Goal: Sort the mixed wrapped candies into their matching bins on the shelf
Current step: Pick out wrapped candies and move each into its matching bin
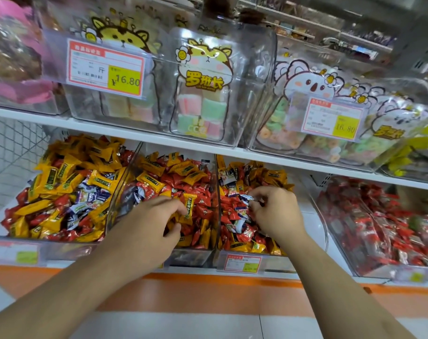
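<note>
Three clear bins on the lower shelf hold mixed yellow, red and white-blue wrapped candies: a left bin (46, 248), a middle bin (195, 256) and a right bin (276, 261). My left hand (149, 223) is in the middle bin, fingers curled round yellow wrapped candies (187, 209). Over the right bin, my right hand (274, 211) pinches a white-blue wrapped candy (246, 198) at its fingertips.
A further clear bin (369, 270) of red packets stands at the lower right. The upper shelf (139, 135) carries clear bins of pastel sweets with price tags (105, 69). An orange band (208, 289) runs along the shelf base below my arms.
</note>
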Available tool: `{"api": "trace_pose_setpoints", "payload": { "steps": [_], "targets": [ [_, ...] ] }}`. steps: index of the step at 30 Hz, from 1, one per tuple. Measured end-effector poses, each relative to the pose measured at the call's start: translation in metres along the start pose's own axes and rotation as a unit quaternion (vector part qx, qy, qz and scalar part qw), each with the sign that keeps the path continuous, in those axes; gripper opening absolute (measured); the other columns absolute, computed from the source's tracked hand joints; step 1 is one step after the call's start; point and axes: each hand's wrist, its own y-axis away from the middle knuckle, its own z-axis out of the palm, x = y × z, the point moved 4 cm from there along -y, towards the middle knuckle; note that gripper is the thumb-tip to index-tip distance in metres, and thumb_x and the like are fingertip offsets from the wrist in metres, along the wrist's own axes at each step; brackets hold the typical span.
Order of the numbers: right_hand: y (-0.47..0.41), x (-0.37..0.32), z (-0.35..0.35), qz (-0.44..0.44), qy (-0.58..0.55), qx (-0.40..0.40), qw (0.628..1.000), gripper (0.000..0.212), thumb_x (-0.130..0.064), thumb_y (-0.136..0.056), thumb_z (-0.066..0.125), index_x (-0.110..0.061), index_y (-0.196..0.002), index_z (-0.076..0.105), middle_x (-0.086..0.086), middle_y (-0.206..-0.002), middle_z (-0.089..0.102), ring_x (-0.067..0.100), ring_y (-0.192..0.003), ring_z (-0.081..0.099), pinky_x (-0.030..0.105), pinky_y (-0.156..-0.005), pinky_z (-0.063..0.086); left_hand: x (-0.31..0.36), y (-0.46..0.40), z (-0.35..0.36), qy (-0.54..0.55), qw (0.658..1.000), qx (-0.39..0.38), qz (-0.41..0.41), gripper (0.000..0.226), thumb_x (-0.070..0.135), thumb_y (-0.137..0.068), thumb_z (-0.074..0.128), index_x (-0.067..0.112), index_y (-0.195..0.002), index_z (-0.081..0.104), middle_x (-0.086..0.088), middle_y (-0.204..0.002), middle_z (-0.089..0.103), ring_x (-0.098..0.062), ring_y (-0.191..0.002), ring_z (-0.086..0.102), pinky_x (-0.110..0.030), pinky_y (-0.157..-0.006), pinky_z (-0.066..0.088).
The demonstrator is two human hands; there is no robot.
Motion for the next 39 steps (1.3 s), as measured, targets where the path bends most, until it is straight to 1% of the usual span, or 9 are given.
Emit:
{"api": "trace_pose_setpoints", "payload": {
  "steps": [6,10,15,18,24,31,34,36,39],
  "targets": [
    [0.004,-0.005,-0.015,0.021,-0.047,0.038,0.998,0.017,-0.019,-0.093,0.075,-0.021,-0.11,0.079,-0.003,-0.104,0.077,0.017,-0.093,0.07,0.025,-0.078,0.053,0.003,0.002,0.0,0.002,1.0,0.007,0.003,0.024,0.032,-0.099,0.06,0.042,-0.121,0.062,0.03,-0.122,0.056,0.005,-0.107,0.056,-0.011,-0.087,0.044],
    [0.012,-0.026,-0.027,-0.016,-0.065,0.047,0.997,0.017,-0.022,-0.095,0.074,-0.025,-0.111,0.078,-0.01,-0.098,0.074,0.008,-0.084,0.064,0.02,-0.075,0.046,0.004,0.001,-0.004,0.028,0.999,0.016,-0.006,0.023,0.03,-0.098,0.062,0.042,-0.118,0.064,0.029,-0.115,0.058,-0.004,-0.096,0.065,-0.024,-0.084,0.055],
    [0.028,-0.061,-0.032,-0.044,-0.174,0.014,0.984,0.012,-0.025,-0.094,0.074,-0.032,-0.104,0.077,-0.021,-0.088,0.071,-0.004,-0.082,0.063,0.004,-0.068,0.041,0.005,0.001,-0.008,0.063,0.997,0.036,-0.015,0.026,0.026,-0.098,0.066,0.037,-0.121,0.067,0.028,-0.111,0.062,0.012,-0.105,0.056,-0.003,-0.08,0.043],
    [0.037,-0.082,-0.024,-0.04,-0.29,-0.043,0.955,0.012,-0.022,-0.093,0.077,-0.031,-0.1,0.079,-0.012,-0.084,0.074,0.004,-0.073,0.067,0.018,-0.065,0.052,0.005,0.001,-0.009,0.123,0.991,0.033,-0.033,0.036,0.037,-0.095,0.07,0.038,-0.13,0.062,0.027,-0.111,0.063,0.013,-0.104,0.058,-0.014,-0.088,0.052],
    [0.047,-0.111,-0.008,-0.056,-0.354,-0.07,0.931,0.014,-0.013,-0.089,0.08,-0.022,-0.1,0.082,-0.013,-0.083,0.076,0.005,-0.08,0.071,0.017,-0.07,0.055,0.002,0.0,-0.007,0.239,0.968,0.014,-0.078,0.03,0.036,-0.089,0.079,0.037,-0.115,0.064,0.022,-0.1,0.074,0.006,-0.095,0.068,-0.031,-0.089,0.059],
    [0.046,-0.11,-0.002,-0.103,-0.197,-0.078,0.972,0.027,-0.034,-0.095,0.073,-0.034,-0.122,0.074,-0.027,-0.105,0.068,-0.011,-0.1,0.059,0.006,-0.082,0.044,-0.022,-0.004,-0.02,0.128,0.983,0.09,-0.097,0.023,0.017,-0.095,0.071,0.032,-0.113,0.067,0.018,-0.092,0.068,0.009,-0.088,0.063,-0.007,-0.068,0.049],
    [0.043,-0.105,-0.002,-0.128,-0.144,-0.072,0.979,0.034,-0.034,-0.096,0.071,-0.033,-0.13,0.069,-0.02,-0.127,0.064,-0.001,-0.122,0.052,0.021,-0.104,0.042,-0.024,-0.003,-0.019,0.096,0.99,0.075,-0.077,0.036,0.012,-0.094,0.068,0.029,-0.126,0.066,0.02,-0.105,0.065,0.005,-0.095,0.061,-0.007,-0.079,0.048],
    [0.035,-0.093,-0.006,-0.094,-0.153,-0.044,0.983,0.032,-0.021,-0.099,0.066,-0.03,-0.13,0.068,-0.015,-0.129,0.064,0.008,-0.12,0.057,0.028,-0.102,0.047,-0.019,-0.002,-0.014,0.091,0.992,0.065,-0.057,0.041,0.014,-0.094,0.069,0.032,-0.13,0.064,0.021,-0.111,0.065,0.005,-0.102,0.061,-0.014,-0.089,0.052],
    [0.015,-0.068,-0.004,-0.044,-0.121,-0.028,0.991,0.038,-0.01,-0.1,0.06,-0.026,-0.134,0.064,-0.002,-0.129,0.067,0.025,-0.102,0.07,0.037,-0.093,0.058,-0.013,-0.003,-0.003,0.076,0.995,0.049,-0.029,0.043,0.017,-0.095,0.068,0.035,-0.134,0.062,0.022,-0.12,0.063,0.005,-0.108,0.058,-0.005,-0.089,0.042]
  ]
}}
